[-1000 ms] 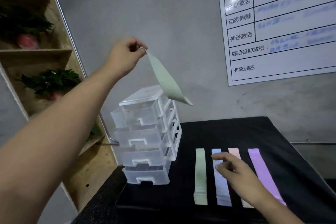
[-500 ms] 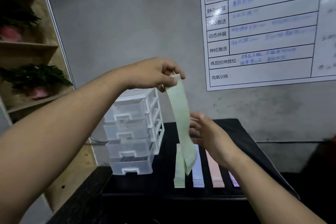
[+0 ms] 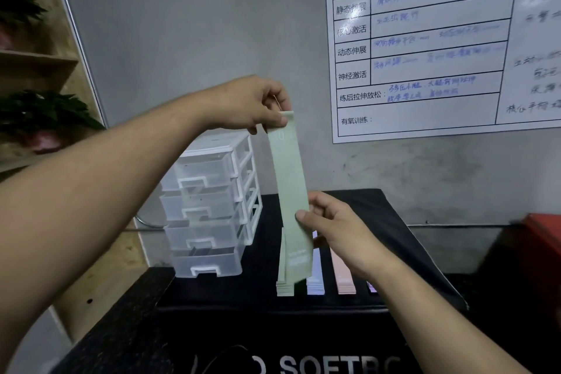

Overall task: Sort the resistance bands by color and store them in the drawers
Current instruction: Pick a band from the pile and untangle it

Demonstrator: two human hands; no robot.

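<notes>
A pale green resistance band (image 3: 290,188) hangs straight down in front of me. My left hand (image 3: 252,106) pinches its top end, and my right hand (image 3: 329,225) pinches it between thumb and fingers lower down. Behind it on the black table (image 3: 394,240) lie a green stack of bands (image 3: 283,284), a light blue band (image 3: 315,279), a pink band (image 3: 343,275) and a purple band (image 3: 372,286), partly hidden by my right arm. A clear plastic drawer unit (image 3: 209,206) with several shut drawers stands at the table's left.
A wooden shelf (image 3: 36,58) with potted plants (image 3: 45,112) rises at the left. A whiteboard chart (image 3: 425,39) hangs on the grey wall. A red object (image 3: 543,240) sits at the right edge.
My left hand brought the green band from high over the drawers to the middle, where it now hangs straight. My right hand rose from the table and took hold of the band.
</notes>
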